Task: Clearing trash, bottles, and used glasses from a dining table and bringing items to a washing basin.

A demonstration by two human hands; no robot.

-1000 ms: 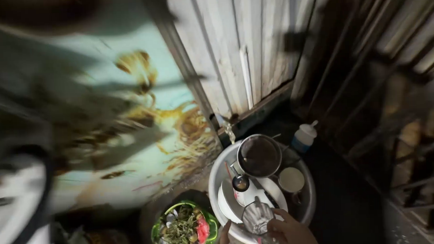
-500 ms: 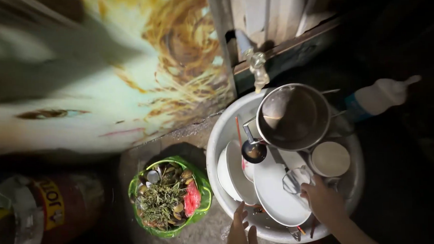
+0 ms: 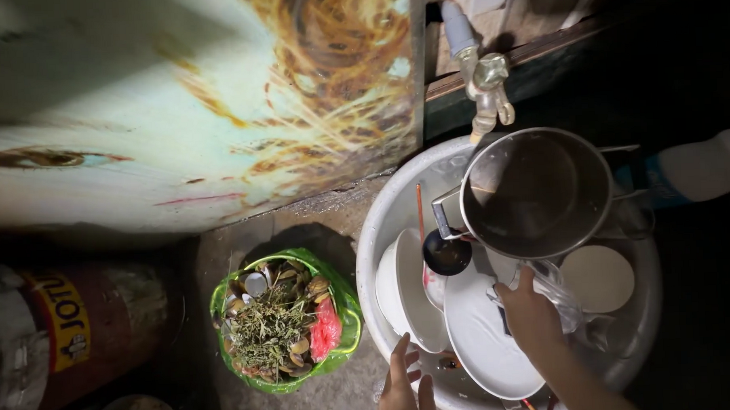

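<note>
Right hand (image 3: 532, 314) grips a clear drinking glass (image 3: 564, 303) over the white plates (image 3: 483, 338) in the washbasin (image 3: 382, 220) — dishwashing under way; left hand (image 3: 404, 385), fingers spread, rests at the rim — rinsing needs the tap (image 3: 489, 91).

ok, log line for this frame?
right hand: grips clear glass | left hand: open, at basin rim | pot under tap

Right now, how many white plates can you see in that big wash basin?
2. One white plate leans on edge at the basin's left side; a larger white plate lies beside it, under the right hand. More may be hidden under the pot.
</note>
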